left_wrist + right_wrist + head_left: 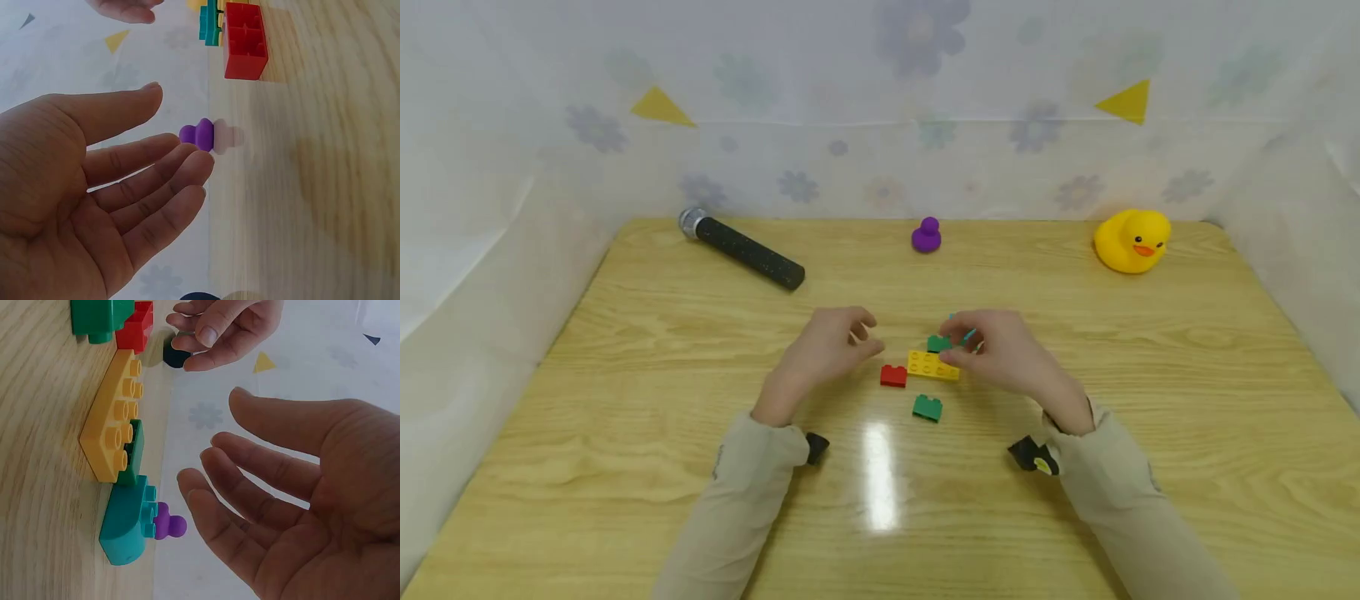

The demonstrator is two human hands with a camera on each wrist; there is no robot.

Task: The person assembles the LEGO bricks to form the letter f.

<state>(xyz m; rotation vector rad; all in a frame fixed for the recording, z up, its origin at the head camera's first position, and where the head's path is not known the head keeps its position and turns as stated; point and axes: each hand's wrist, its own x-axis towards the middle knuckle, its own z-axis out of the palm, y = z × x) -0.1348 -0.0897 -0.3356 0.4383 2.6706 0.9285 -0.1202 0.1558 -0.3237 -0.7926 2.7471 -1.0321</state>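
Observation:
My left hand (835,346) hovers left of a group of toy bricks, fingers loosely bent and holding nothing. Over the right side of the group is my right hand (996,350), its fingers apart and nothing between them. A long yellow brick (925,365) lies studs up, with a small red brick (893,377) at its left. One green brick (927,408) lies in front of it, another green brick (938,343) just behind. The right wrist view shows a teal brick (127,522) with a rounded end; in the head view my right hand mostly hides it.
At the back left of the wooden table (625,433) lies a black microphone (748,252). A small purple duck (927,237) stands at the back middle, and a larger yellow duck (1132,242) at the back right. Behind them hangs a flowered white cloth (850,75).

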